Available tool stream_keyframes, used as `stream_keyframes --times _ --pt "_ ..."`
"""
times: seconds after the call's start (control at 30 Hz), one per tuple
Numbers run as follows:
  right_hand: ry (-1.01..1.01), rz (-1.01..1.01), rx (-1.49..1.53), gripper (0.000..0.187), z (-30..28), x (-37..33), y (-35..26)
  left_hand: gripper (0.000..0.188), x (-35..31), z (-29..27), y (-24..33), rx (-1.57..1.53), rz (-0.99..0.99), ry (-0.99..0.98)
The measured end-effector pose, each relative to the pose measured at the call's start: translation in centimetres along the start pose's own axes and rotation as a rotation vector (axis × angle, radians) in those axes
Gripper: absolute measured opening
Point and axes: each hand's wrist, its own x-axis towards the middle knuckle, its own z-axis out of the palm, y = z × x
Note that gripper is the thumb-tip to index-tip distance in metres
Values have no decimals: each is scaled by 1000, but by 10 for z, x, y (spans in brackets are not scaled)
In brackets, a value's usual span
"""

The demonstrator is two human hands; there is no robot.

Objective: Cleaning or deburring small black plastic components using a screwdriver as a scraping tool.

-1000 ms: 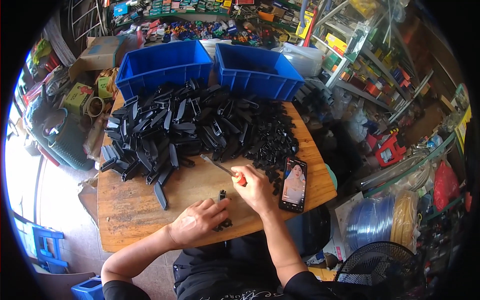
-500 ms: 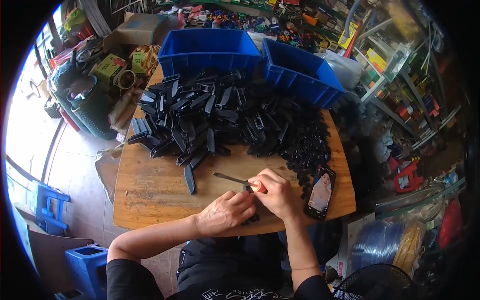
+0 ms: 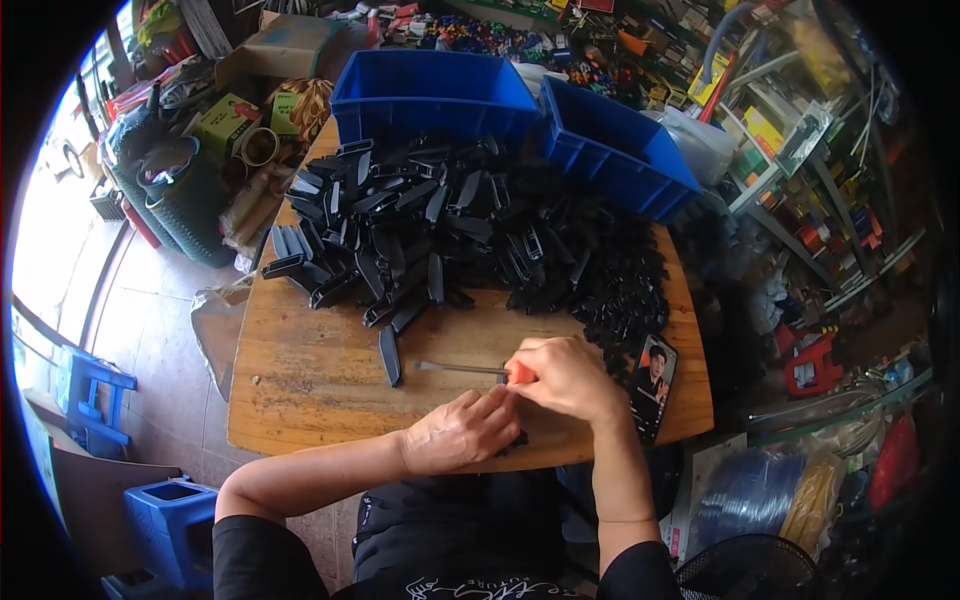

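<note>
2 hands meet at the near edge of the wooden table (image 3: 300, 390). Your right hand (image 3: 570, 378) is closed around the orange-handled screwdriver (image 3: 470, 369), shaft pointing left. Your left hand (image 3: 462, 432) curls over a small black part (image 3: 515, 440), mostly hidden; how firmly it grips cannot be told. Judged step: fastening. Next, seat the tip squarely before turning. The pile of black plastic parts (image 3: 450, 235) lies beyond.

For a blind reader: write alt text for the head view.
A person's right hand holds an orange-handled screwdriver over a wooden table, while the left hand presses a small black part at the near edge. Behind lie a pile of black plastic parts, two blue bins and a phone.
</note>
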Motion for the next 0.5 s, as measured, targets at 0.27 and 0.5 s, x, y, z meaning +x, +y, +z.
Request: stream_keyframes --times 0.27,0.5 --pt "792 -59 1118 31 50 27 -3 27 1 0 3 -20 9 -33" --pt "1084 39 774 23 -8 1 15 38 -4 -9 -8 -100 4 -42"
